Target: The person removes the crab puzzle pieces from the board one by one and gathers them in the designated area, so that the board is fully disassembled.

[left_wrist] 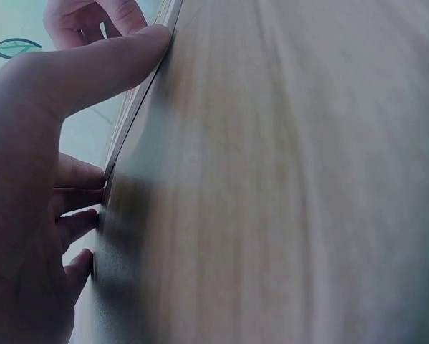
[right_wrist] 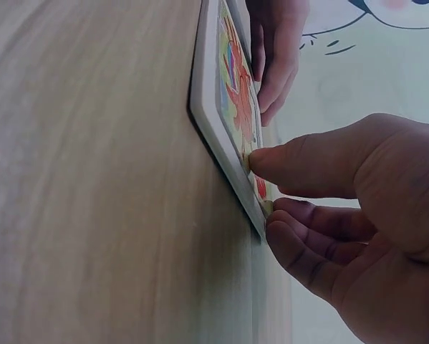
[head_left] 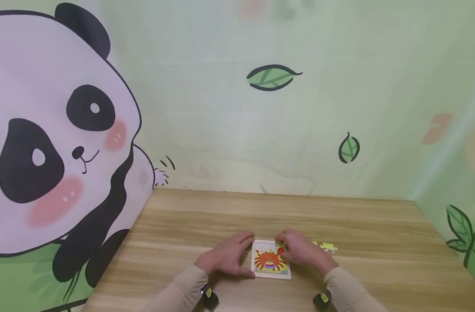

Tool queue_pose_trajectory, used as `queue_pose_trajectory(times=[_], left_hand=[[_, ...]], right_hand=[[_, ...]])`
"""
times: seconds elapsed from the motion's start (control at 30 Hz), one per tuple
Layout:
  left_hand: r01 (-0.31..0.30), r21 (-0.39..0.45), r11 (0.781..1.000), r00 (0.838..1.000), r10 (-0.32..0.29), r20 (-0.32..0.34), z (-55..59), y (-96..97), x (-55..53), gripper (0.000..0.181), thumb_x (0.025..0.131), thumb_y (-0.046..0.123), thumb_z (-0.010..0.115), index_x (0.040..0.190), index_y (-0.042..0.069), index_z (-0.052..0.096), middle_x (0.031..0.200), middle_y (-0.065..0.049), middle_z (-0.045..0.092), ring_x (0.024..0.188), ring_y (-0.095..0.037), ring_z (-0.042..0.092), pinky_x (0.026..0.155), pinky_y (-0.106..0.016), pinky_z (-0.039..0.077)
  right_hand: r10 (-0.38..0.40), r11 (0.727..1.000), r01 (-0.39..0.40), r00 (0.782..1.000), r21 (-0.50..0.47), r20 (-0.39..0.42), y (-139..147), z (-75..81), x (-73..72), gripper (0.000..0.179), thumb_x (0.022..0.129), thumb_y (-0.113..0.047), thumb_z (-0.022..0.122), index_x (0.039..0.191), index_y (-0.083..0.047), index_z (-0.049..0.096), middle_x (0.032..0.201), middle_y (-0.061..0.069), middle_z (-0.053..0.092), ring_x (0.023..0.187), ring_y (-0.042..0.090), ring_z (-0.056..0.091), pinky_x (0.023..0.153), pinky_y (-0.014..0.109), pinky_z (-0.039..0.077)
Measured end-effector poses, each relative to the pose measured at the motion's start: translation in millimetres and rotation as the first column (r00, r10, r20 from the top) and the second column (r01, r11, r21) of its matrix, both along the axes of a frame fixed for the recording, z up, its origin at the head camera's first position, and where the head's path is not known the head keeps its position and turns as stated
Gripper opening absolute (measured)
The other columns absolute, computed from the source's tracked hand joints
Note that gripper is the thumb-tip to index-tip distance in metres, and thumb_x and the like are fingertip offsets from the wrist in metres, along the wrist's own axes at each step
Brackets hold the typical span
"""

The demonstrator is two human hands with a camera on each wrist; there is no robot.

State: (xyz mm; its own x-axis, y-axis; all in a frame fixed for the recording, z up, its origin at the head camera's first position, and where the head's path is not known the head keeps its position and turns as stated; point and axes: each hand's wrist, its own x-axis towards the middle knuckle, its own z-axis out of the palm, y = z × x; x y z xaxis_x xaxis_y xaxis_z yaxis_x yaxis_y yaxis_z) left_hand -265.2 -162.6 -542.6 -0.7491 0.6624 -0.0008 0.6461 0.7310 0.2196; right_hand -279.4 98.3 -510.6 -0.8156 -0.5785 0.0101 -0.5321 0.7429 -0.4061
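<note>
A small jigsaw puzzle with a pale frame (head_left: 271, 276) lies on the table, showing a red-orange crab (head_left: 268, 260). My left hand (head_left: 229, 256) holds its left side, thumb at the near corner and fingertips toward the far one. In the left wrist view, the left thumb (left_wrist: 114, 66) rests against the frame's edge. At the upper right of the puzzle, my right hand (head_left: 301, 249) pinches a puzzle piece between thumb and fingers. The right wrist view shows a yellowish edge of that piece (right_wrist: 268, 207); the fingers hide most of it.
Loose yellow puzzle pieces (head_left: 329, 247) lie on the wooden table (head_left: 206, 216) just right of the right hand, partly hidden behind it. A wall with a painted panda (head_left: 66, 143) and leaves rises beyond the table. Each wrist wears a strapped black camera (head_left: 210, 299).
</note>
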Motion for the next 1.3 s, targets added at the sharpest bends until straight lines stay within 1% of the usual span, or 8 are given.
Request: queue_pose_trajectory(times=[0.2, 0.47, 0.73, 0.93, 1.3], left_hand=[[-0.007, 0.009, 1.000, 1.000, 0.007, -0.002, -0.8, 1.4, -0.1, 0.106, 0.074, 0.075, 0.064, 0.150, 0.007, 0.034, 0.157, -0.010, 0.031, 0.143, -0.026, 0.033, 0.118, -0.042, 0.030], [-0.008, 0.006, 1.000, 1.000, 0.008, 0.012, 0.5, 1.2, 2.2, 0.106, 0.073, 0.074, 0.065, 0.150, 0.007, 0.034, 0.157, -0.010, 0.031, 0.143, -0.026, 0.033, 0.119, -0.042, 0.029], [-0.008, 0.009, 1.000, 1.000, 0.008, 0.010, -0.3, 1.1, 0.5, 0.107, 0.073, 0.075, 0.064, 0.150, 0.007, 0.033, 0.157, -0.009, 0.031, 0.143, -0.025, 0.033, 0.119, -0.041, 0.029], [-0.001, 0.009, 1.000, 1.000, 0.001, 0.000, 0.6, 1.9, 0.5, 0.107, 0.073, 0.074, 0.064, 0.150, 0.007, 0.034, 0.157, -0.010, 0.031, 0.143, -0.026, 0.034, 0.119, -0.042, 0.029], [-0.001, 0.004, 1.000, 1.000, 0.001, -0.005, -1.8, 1.3, 0.2, 0.107, 0.073, 0.074, 0.065, 0.150, 0.006, 0.034, 0.157, -0.010, 0.032, 0.143, -0.026, 0.034, 0.119, -0.041, 0.029]], right_hand=[[-0.010, 1.000, 0.010, 1.000, 0.022, -0.001, 0.0, -1.3, -0.7, 0.043, 0.079, -0.014, 0.077, 0.120, -0.005, 0.066, 0.109, 0.006, 0.062, 0.086, 0.012, 0.055, 0.076, 0.033, 0.054], [-0.019, 1.000, 0.019, 1.000, 0.025, 0.011, -2.9, -0.6, 3.3, 0.043, 0.079, -0.012, 0.077, 0.120, -0.005, 0.065, 0.109, 0.008, 0.060, 0.085, 0.013, 0.054, 0.073, 0.032, 0.054], [-0.041, 0.999, 0.041, 0.999, 0.016, 0.014, -3.5, 0.2, 4.9, 0.044, 0.080, -0.011, 0.077, 0.122, -0.007, 0.066, 0.109, 0.006, 0.058, 0.086, 0.013, 0.054, 0.072, 0.030, 0.054], [-0.054, 0.998, 0.055, 0.998, 0.014, -0.017, -3.0, 0.2, 7.7, 0.044, 0.079, -0.012, 0.077, 0.121, -0.006, 0.066, 0.110, 0.005, 0.058, 0.090, 0.014, 0.056, 0.077, 0.033, 0.056], [-0.072, 0.997, 0.073, 0.997, 0.012, -0.040, -5.1, -1.1, 10.1, 0.039, 0.082, -0.011, 0.077, 0.118, -0.005, 0.065, 0.107, 0.005, 0.056, 0.087, 0.014, 0.052, 0.078, 0.035, 0.054]])
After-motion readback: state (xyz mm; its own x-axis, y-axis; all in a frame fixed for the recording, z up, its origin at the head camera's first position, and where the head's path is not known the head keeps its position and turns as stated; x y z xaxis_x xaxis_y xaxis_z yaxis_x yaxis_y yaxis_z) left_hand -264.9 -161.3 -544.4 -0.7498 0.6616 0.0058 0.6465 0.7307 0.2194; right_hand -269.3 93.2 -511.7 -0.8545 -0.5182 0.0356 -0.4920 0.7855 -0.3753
